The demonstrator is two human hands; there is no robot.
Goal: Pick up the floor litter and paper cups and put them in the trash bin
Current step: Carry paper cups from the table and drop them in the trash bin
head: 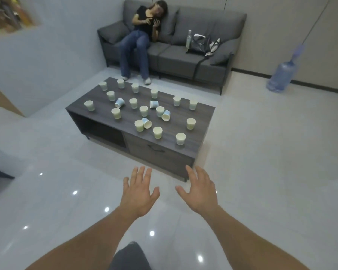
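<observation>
Grip splayed and empty, left hand [140, 193] and right hand [200, 191] face paper cups [157, 132]

Head-worn view, downward toward near table [176, 121]

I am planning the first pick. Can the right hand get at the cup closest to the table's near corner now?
Probably yes, after leaning forward. The right hand is open and empty, the cup stands alone near the table edge, and nothing stands between them.
</observation>
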